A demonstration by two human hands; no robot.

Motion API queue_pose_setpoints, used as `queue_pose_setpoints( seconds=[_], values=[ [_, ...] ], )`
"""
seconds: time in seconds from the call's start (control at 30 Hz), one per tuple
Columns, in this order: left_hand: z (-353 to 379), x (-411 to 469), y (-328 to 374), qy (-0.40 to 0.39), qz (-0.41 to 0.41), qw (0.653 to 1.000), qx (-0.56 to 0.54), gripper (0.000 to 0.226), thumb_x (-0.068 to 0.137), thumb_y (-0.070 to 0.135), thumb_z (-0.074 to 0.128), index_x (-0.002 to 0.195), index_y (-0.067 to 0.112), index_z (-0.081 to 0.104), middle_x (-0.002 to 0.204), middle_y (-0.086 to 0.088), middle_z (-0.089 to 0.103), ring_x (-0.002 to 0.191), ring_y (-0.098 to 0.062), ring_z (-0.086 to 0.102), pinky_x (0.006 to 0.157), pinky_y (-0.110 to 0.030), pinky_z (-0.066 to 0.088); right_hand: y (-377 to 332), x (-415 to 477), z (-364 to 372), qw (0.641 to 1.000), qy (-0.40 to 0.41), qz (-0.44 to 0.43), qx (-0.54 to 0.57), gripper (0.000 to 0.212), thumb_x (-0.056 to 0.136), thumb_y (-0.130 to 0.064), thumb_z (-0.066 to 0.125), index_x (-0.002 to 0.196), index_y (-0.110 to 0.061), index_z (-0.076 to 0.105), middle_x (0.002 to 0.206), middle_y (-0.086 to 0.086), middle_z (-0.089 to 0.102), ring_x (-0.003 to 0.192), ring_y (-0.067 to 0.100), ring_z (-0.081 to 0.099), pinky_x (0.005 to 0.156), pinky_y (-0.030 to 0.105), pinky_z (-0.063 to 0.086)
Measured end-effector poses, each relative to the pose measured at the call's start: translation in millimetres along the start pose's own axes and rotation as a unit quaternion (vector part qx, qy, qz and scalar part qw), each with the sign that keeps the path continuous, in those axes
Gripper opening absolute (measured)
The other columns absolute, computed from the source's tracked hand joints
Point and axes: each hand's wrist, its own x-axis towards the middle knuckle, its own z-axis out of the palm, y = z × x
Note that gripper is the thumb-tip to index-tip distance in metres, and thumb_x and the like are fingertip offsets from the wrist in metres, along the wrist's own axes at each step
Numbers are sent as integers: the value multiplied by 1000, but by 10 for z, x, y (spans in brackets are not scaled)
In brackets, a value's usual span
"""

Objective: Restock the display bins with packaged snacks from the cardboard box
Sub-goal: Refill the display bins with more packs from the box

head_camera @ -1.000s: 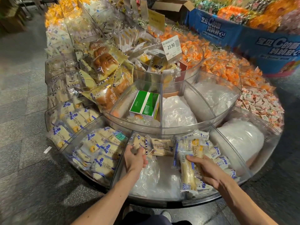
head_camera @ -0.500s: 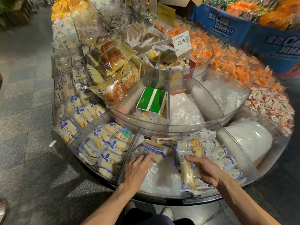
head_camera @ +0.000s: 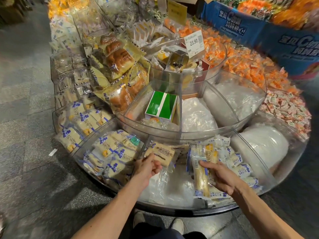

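Observation:
My left hand [head_camera: 147,167] grips a beige snack packet [head_camera: 161,153] by its near corner and holds it above the front bin [head_camera: 172,202] of the round clear display. My right hand [head_camera: 220,178] holds a long cream bread packet [head_camera: 201,176] standing on end against a stack of similar white-and-blue packets [head_camera: 236,163] at that bin's right side. White plastic padding [head_camera: 165,190] covers the bin's floor between my hands. A cardboard box [head_camera: 193,4] sits far back at the top, partly cut off.
The bin to the left holds white-and-blue packets [head_camera: 112,152]. A green box [head_camera: 162,106] lies in the raised middle tier beside white padding [head_camera: 195,114]. Bread loaves [head_camera: 119,61], orange snacks [head_camera: 245,66], a price sign [head_camera: 194,43] and a blue display [head_camera: 259,35] stand behind. My shoes [head_camera: 158,223] touch the base.
My left hand has closed on the beige packet and lifted it off the padding. My right hand stays on the long packet. The view has moved closer to the display.

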Motion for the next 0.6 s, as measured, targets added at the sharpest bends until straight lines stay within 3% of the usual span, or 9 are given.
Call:
queue_pose_setpoints(
  seconds=[0.07,0.13,0.27,0.3,0.37,0.43,0.47,0.53,0.6],
  values=[
    [5,58,-43,-15,-49,998,-46,18,99,19,58,100,2,64,70,-9,70,59,-16,66,48,-22,55,-72,-103,120,999,-3,0,34,24,97,4,51,119,14,56,59,17,68,25,11,52,21,17,32],
    [50,120,-63,-24,-74,992,-104,19,99,16,56,109,1,63,89,-15,70,75,-20,68,50,-22,57,-120,-168,238,999,14,-8,48,24,98,8,47,120,9,55,59,15,67,29,11,55,25,17,37],
    [177,169,-58,-15,-81,989,-127,19,97,19,58,107,4,64,105,-22,69,85,-24,70,57,-27,61,41,42,0,999,-12,4,36,17,89,0,67,102,9,62,69,18,70,36,17,61,28,21,42],
    [203,125,-40,-7,-80,990,-112,22,96,23,61,104,4,65,98,-20,70,78,-22,70,54,-26,60,68,70,-25,999,-23,3,25,29,82,-5,76,105,8,64,79,20,73,46,20,67,34,24,50],
    [219,19,-26,17,-96,993,-71,28,92,34,67,99,7,64,77,-11,64,55,-13,60,43,-20,52,102,105,-59,1000,-12,7,18,45,74,-7,78,116,4,65,105,22,73,84,28,75,70,38,64],
    [246,-168,-25,42,-109,993,-20,31,91,42,68,105,16,58,74,-5,54,50,-9,46,37,-17,39,113,162,-106,1000,2,0,17,57,71,-10,83,123,3,64,120,22,69,111,35,67,99,49,52],
    [270,-270,-48,52,-77,995,20,36,91,43,68,112,19,52,81,-4,55,54,-10,46,38,-19,38,129,192,-112,1000,13,-3,13,63,69,-13,89,123,4,63,122,25,67,113,39,63,102,51,49],
    [364,-539,-96,-5,58,983,175,43,89,49,67,118,24,45,104,-3,55,69,-13,54,50,-22,47,125,204,-80,1000,16,-9,18,66,68,-20,93,120,7,63,111,28,67,95,40,62,82,43,53],
    [511,-802,-154,-140,170,918,329,49,85,58,68,118,31,44,116,5,51,87,-11,57,69,-25,50,97,177,18,999,18,-16,47,35,83,-8,79,109,8,62,86,23,72,63,27,68,52,27,55]
  ],
)
